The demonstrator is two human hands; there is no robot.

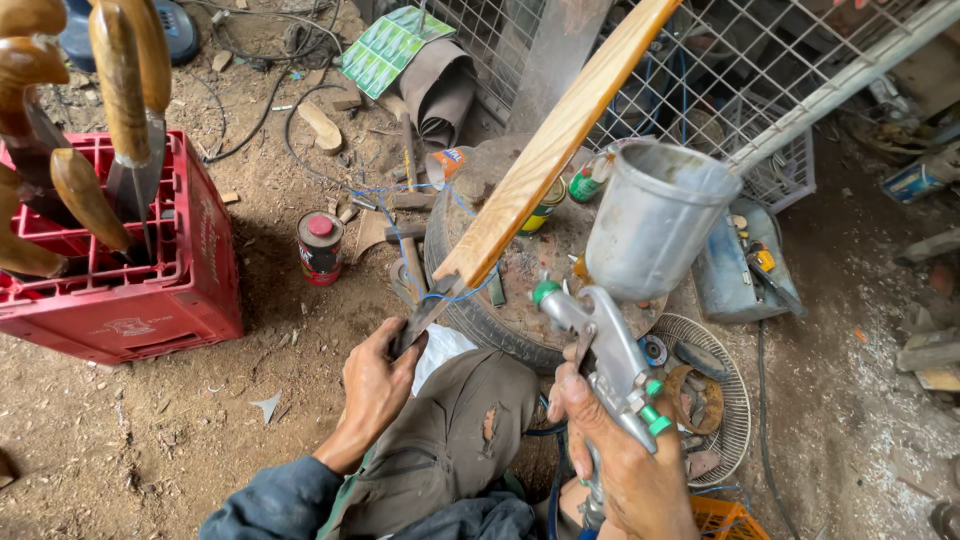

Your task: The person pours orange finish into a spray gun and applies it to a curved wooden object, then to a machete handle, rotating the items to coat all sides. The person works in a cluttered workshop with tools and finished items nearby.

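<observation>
Gripping the metal end of a long wooden-handled blade point(545, 150), the left hand point(375, 385) angles it up over an old tyre point(480, 320). Right hand point(625, 455) is wrapped tight around a spray gun point(625, 300), just right of the wood, with a red crate point(150, 290) of similar pieces off to the left.

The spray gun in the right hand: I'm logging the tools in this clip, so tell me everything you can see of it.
The spray gun is a bare grey metal body with a large dull grey cup mounted on top, tilted slightly. Green knobs sit at its nozzle end and at the rear. The right hand grips its handle from below, a finger at the trigger. The nozzle points left, toward the long wooden piece that the left hand holds by its dark metal end.
</observation>
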